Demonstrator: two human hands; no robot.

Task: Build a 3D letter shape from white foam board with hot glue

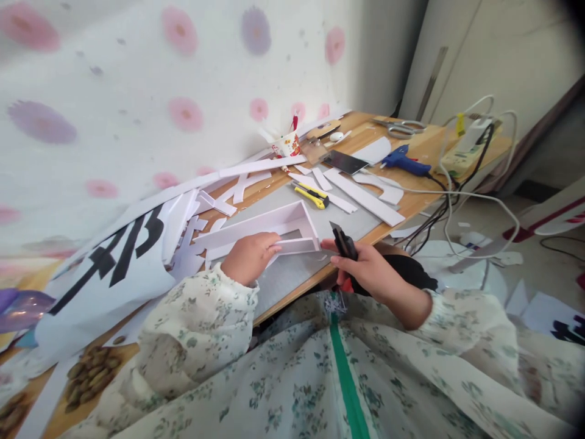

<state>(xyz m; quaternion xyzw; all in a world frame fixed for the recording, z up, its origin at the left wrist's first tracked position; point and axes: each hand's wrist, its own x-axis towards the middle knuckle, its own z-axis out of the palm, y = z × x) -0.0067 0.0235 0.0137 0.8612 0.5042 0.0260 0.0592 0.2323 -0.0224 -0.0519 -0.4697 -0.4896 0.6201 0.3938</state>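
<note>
My left hand (pixel 252 256) is closed on the near wall of a white foam-board frame (pixel 299 245), thumb and fingers pinching its edge. The frame is a long shallow box shape resting on a grey cutting mat (pixel 292 286). In my right hand (pixel 365 268) is a black utility knife (pixel 343 241), its blade pointing up and to the left. One right finger reaches toward the frame's right corner; whether it touches I cannot tell. Just beyond the frame lies a yellow utility knife (pixel 311 195).
White foam-board strips (pixel 365 196) and offcuts cover much of the wooden table. A blue glue gun (pixel 406 161), scissors (pixel 400 127), a dark phone (pixel 345 162) and a patterned paper cup (pixel 286 145) stand or lie farther back. Cables run from a power strip (pixel 466 152) at right.
</note>
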